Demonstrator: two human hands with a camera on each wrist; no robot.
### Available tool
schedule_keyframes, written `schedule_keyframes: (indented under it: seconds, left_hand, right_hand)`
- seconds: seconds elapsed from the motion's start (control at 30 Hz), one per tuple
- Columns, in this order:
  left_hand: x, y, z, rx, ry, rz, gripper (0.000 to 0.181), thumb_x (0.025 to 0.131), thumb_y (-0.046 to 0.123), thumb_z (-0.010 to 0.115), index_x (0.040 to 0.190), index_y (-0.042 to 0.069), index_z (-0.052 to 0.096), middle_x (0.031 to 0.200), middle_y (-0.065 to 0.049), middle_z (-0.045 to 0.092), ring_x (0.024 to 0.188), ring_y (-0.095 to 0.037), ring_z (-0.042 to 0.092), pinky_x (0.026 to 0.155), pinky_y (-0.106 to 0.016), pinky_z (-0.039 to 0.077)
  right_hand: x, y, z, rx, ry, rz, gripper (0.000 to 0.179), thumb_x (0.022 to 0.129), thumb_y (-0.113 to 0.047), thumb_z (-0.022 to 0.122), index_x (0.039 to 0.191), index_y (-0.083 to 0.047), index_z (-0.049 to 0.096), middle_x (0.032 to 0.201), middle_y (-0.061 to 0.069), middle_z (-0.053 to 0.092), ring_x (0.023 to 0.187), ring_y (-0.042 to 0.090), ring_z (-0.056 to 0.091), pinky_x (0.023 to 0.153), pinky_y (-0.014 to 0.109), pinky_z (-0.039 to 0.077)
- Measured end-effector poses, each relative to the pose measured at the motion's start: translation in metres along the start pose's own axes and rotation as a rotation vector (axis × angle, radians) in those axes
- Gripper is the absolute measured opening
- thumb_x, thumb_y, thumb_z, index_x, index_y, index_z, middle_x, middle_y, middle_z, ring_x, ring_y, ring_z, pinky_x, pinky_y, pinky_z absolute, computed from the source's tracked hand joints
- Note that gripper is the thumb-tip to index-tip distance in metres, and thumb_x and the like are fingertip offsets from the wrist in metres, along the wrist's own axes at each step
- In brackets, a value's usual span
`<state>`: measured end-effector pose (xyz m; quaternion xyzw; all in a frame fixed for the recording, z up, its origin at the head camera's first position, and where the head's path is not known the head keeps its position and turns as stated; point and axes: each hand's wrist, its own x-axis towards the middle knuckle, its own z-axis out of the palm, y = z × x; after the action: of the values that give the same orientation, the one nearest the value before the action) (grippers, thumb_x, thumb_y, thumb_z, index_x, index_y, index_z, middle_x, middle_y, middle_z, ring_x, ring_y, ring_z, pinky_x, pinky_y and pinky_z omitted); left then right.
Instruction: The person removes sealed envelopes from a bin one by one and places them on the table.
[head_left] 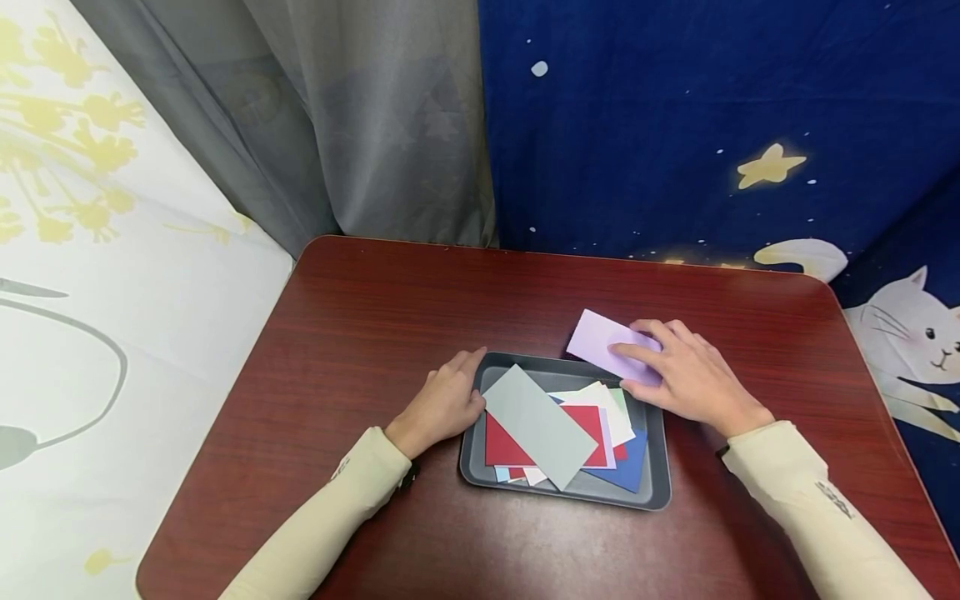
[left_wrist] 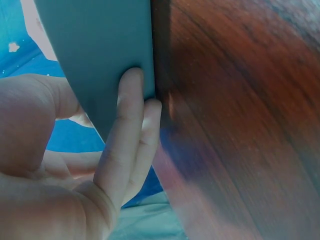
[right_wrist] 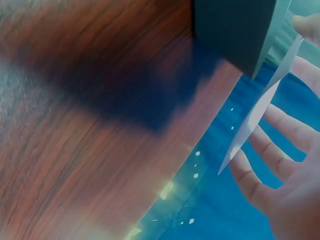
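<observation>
My right hand (head_left: 693,375) pinches a lilac paper card (head_left: 598,340) over the back right of a dark grey tray (head_left: 562,495). In the right wrist view the same card (right_wrist: 250,122) is seen nearly edge-on, thumb at one end and fingertips along its side. My left hand (head_left: 442,400) holds the tray at its left rim; in the left wrist view, fingers (left_wrist: 131,105) lie on the tray's outer wall (left_wrist: 105,45). A pale grey-green card (head_left: 536,425) lies slanted on top in the tray, over red cards (head_left: 502,442), a blue card (head_left: 633,467) and white pieces (head_left: 615,417).
The tray stands on a reddish-brown wooden table (head_left: 360,333) with rounded corners. A grey curtain (head_left: 397,125) and a dark blue star-patterned cloth (head_left: 637,125) hang behind it. White patterned fabric (head_left: 150,358) is at the left.
</observation>
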<state>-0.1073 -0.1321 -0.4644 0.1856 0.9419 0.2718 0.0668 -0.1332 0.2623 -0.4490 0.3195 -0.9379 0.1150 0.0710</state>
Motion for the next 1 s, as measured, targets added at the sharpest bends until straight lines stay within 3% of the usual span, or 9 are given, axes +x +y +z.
schedule_keyframes:
  seconds: [0.23, 0.47, 1.0]
  left_hand:
    - [-0.001, 0.0, 0.0, 0.001, 0.0, 0.005, 0.069, 0.095, 0.001, 0.072, 0.16, -0.007, 0.049, 0.149, -0.023, 0.062, 0.113, -0.032, 0.073, 0.097, -0.051, 0.061]
    - [-0.001, -0.001, 0.0, -0.007, 0.002, 0.008, 0.069, 0.096, 0.001, 0.072, 0.16, -0.007, 0.049, 0.149, -0.023, 0.061, 0.111, -0.032, 0.072, 0.096, -0.05, 0.061]
    - [0.0, -0.001, 0.001, -0.003, 0.005, 0.008, 0.07, 0.095, 0.001, 0.072, 0.16, -0.007, 0.049, 0.149, -0.023, 0.061, 0.103, -0.03, 0.073, 0.093, -0.048, 0.063]
  right_hand:
    - [0.002, 0.012, 0.001, -0.012, -0.007, 0.094, 0.057, 0.092, -0.045, 0.083, 0.145, -0.026, 0.074, 0.14, 0.014, 0.059, 0.108, 0.034, 0.057, 0.074, 0.052, 0.057]
    - [0.003, 0.028, 0.006, 0.005, -0.014, 0.203, 0.053, 0.096, -0.045, 0.079, 0.143, -0.024, 0.074, 0.138, 0.016, 0.058, 0.109, 0.038, 0.057, 0.069, 0.057, 0.058]
    - [0.006, 0.048, 0.01, 0.013, -0.169, 0.432, 0.063, 0.107, -0.055, 0.059, 0.159, -0.019, 0.059, 0.143, 0.028, 0.048, 0.119, 0.05, 0.049, 0.075, 0.069, 0.057]
